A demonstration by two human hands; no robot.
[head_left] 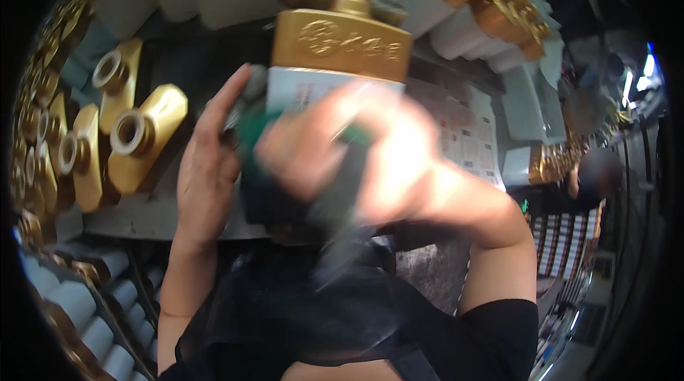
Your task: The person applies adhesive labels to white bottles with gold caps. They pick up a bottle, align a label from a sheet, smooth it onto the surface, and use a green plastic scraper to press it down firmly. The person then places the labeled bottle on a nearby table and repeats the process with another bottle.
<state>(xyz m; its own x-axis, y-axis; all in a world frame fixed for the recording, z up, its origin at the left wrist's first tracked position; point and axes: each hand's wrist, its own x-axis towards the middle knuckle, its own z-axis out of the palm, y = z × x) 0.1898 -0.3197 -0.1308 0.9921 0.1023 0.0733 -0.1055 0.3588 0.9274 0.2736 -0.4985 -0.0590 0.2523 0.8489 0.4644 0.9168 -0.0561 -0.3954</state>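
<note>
A flat-shouldered bottle stands in front of me, its top and neck gold with raised markings, its lower body white with small red print. My right hand is in front of its lower part, smeared by motion, with the fingers curled in. From under that hand hangs a blurred translucent strip; what the fingers grip cannot be made out. Left of the bottle is my left hand, index finger stretched upward and nothing visible in it. Something green shows between the hands, partly hidden.
Several gold-topped bottles lean at the left with open necks. More white and gold bottles line the back. A printed sheet lies right of the bottle. Racked bottles fill the lower left. Farther right is another person.
</note>
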